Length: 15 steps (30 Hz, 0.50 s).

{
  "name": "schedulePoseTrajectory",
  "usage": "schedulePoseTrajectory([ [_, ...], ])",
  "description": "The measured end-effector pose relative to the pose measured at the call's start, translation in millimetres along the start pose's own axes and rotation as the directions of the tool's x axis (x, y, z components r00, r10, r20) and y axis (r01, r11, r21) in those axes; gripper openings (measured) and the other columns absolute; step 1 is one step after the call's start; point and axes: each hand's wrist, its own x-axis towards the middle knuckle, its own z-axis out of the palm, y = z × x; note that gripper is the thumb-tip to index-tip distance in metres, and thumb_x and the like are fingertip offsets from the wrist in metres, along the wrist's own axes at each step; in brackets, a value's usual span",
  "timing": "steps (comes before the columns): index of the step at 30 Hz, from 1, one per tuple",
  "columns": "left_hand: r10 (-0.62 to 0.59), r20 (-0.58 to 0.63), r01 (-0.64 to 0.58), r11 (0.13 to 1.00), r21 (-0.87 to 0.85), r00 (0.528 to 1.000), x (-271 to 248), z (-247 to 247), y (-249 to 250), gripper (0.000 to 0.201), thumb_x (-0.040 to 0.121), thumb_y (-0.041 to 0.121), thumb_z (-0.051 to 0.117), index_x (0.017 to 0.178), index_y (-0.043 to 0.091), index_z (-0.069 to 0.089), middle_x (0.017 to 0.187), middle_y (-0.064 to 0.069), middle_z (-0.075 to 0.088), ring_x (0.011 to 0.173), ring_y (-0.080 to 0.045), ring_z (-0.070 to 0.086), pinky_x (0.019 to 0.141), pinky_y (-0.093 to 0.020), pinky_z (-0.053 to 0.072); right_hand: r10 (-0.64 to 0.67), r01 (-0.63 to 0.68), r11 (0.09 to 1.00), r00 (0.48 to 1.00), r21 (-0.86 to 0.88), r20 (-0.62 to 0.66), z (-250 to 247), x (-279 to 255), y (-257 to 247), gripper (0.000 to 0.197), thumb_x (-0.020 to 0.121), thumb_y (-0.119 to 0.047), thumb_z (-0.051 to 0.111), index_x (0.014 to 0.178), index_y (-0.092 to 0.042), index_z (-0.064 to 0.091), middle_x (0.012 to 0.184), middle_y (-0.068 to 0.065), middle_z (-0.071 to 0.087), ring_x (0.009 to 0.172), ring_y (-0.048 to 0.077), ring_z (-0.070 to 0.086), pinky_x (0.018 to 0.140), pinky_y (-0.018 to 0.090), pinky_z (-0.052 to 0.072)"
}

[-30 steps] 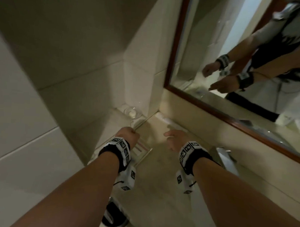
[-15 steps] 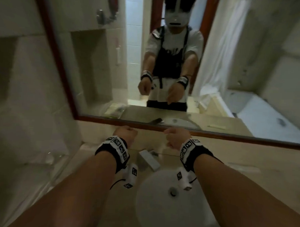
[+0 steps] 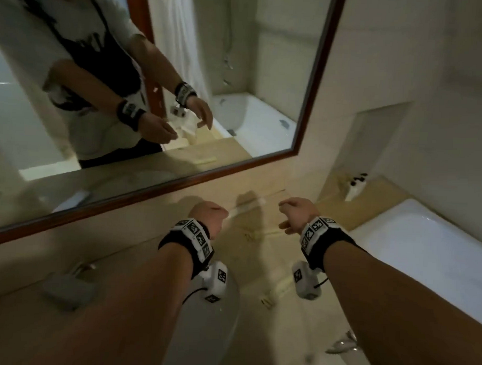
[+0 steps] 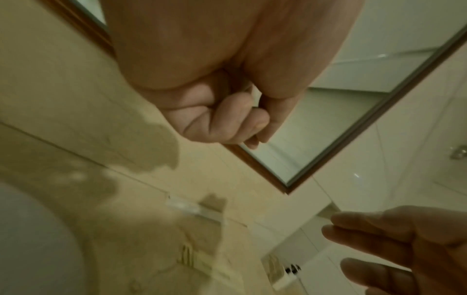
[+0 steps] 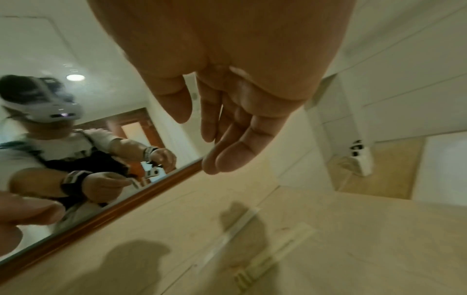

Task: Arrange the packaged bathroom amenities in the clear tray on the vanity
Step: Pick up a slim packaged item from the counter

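The clear tray [image 3: 250, 206] lies on the beige vanity to the right of the sink, its rim showing as pale edges [image 5: 238, 224] [image 4: 196, 209]. A slim pale packaged amenity [image 3: 262, 233] lies at the tray's near side, also seen in the right wrist view [image 5: 255, 265]. Another pale packet [image 3: 277, 288] rests on the counter closer to me. My left hand [image 3: 214, 214] hovers left of the tray, curled in a fist [image 4: 227, 119] with nothing in it. To the right of the tray my right hand [image 3: 286, 215] hovers with relaxed, empty fingers [image 5: 225, 143].
A wood-framed mirror [image 3: 234, 171] runs along the wall behind the counter. The white sink basin [image 3: 215, 331] and faucet [image 3: 67, 285] are at lower left. A white bathtub [image 3: 423, 257] borders the counter on the right, with a small white object [image 3: 356, 186] on its ledge.
My view has swung from the vanity's left corner, past the mirror, to its right end. Both hands moved along to the tray, and my right hand's fingers have loosened.
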Motion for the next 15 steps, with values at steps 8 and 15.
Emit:
schedulePoseTrajectory([
  [8,-0.075,0.155,0.062,0.994,0.086,0.985,28.1,118.3,3.2,0.013,0.09,0.026,0.066,0.086,0.015,0.07,0.07,-0.009,0.067,0.064,-0.027,0.061,0.067,-0.039,0.057,0.239,-0.22,0.951,0.969,0.217,-0.067,-62.2,34.4,102.5,0.022,0.096,-0.021,0.052,0.111,-0.008,0.06,0.113,0.011,0.064,0.088,0.031,0.071,0.072,0.042,0.06],
  [15,-0.485,0.29,0.476,0.873,0.109,0.825,39.0,172.4,-40.3,0.011,0.09,0.016,0.069,0.092,0.006,0.065,0.084,-0.011,0.06,0.073,-0.027,0.056,0.068,-0.037,0.051,0.429,-0.413,0.872,0.903,0.263,-0.005,-48.2,56.2,169.2,0.014,0.096,-0.017,0.051,0.094,-0.007,0.061,0.11,0.014,0.067,0.091,0.032,0.07,0.082,0.048,0.06],
])
